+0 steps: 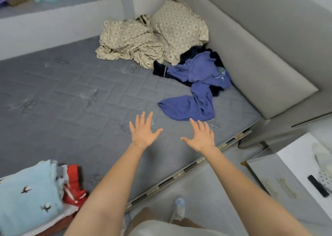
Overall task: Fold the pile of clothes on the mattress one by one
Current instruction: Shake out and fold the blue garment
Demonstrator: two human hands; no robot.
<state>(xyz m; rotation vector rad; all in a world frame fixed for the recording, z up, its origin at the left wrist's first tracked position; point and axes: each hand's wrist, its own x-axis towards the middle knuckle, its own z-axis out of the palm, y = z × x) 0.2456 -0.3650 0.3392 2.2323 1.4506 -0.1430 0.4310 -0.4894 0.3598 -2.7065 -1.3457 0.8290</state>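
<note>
A crumpled blue-purple garment lies on the grey mattress near the headboard, on top of a dark navy garment. Behind them sits a rumpled beige patterned sheet and a matching pillow. My left hand and my right hand are stretched out over the mattress, palms down, fingers spread, holding nothing. Both hover just short of the blue-purple garment's near edge. At the bottom left lies a stack of folded clothes, topped by a light blue piece with birds, with a red one beside it.
A padded grey headboard runs along the right. A white nightstand at the lower right carries a black remote and a dotted item. The bed's slatted edge borders the floor where I stand.
</note>
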